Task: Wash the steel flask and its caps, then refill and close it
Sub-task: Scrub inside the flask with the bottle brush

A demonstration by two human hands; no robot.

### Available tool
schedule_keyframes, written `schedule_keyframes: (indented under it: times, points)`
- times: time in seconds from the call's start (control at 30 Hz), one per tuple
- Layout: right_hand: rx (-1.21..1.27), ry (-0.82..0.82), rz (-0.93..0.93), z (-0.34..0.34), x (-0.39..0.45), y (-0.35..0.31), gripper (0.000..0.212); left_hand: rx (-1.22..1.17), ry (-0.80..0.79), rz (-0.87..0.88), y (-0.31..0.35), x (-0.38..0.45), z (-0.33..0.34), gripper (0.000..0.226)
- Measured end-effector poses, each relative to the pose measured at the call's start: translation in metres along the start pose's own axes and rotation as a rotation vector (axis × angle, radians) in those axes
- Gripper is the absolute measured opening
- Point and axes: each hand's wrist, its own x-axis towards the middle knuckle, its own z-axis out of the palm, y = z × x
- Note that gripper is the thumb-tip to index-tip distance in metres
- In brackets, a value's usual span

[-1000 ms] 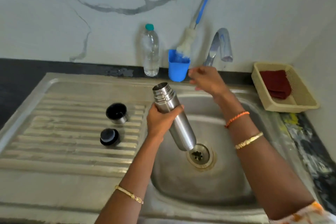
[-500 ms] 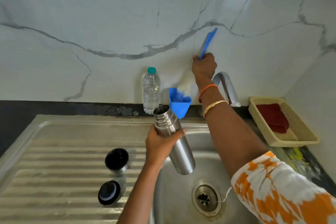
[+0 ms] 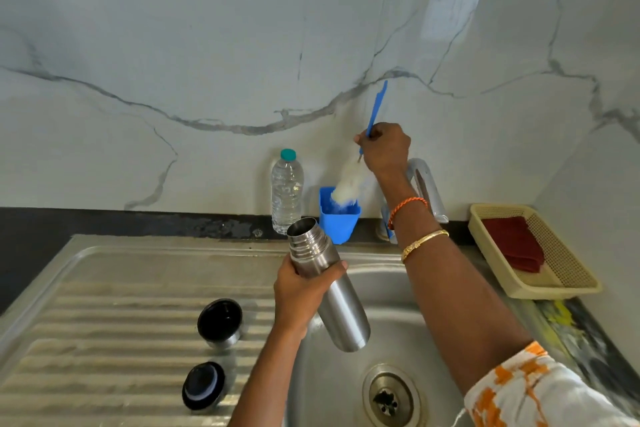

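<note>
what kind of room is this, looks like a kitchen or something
Most likely a home kitchen sink area: a steel sink with a ribbed drainboard, a tap at a marble-look wall, and a bottle brush over a blue cup.

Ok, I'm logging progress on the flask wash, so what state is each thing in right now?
Steel flask: uncapped, tilted, held over the sink.
Left hand: grips the flask.
Right hand: grips the bottle brush by its handle.
Bottle brush: head just at the rim of the blue cup.
Outer cap: off, open side up, on the drainboard.
Inner stopper: off, on the drainboard.
Water bottle: capped, upright.
Tap: no water seen running.
</note>
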Motion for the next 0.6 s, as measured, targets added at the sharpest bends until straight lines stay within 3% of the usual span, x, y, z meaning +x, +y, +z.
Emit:
schedule_keyframes:
  times: [0.13, 0.27, 0.4, 0.6]
  points:
    - [0.092, 0.102, -0.039, -0.005, -0.009, -0.005, 0.012, 0.001, 0.007, 0.000, 0.001, -0.003, 0.000, 0.056]
    - [0.035, 0.043, -0.026, 0.006, -0.016, 0.003, 0.012, -0.007, 0.021, -0.009, 0.004, -0.006, 0.000, 0.054]
    - [0.077, 0.144, -0.043, -0.003, -0.011, -0.003, 0.016, 0.007, 0.019, -0.017, 0.004, -0.008, 0.000, 0.056]
    - [0.029, 0.022, -0.057, 0.003, -0.016, 0.003, 0.015, 0.021, 0.012, -0.012, 0.008, -0.009, 0.002, 0.059]
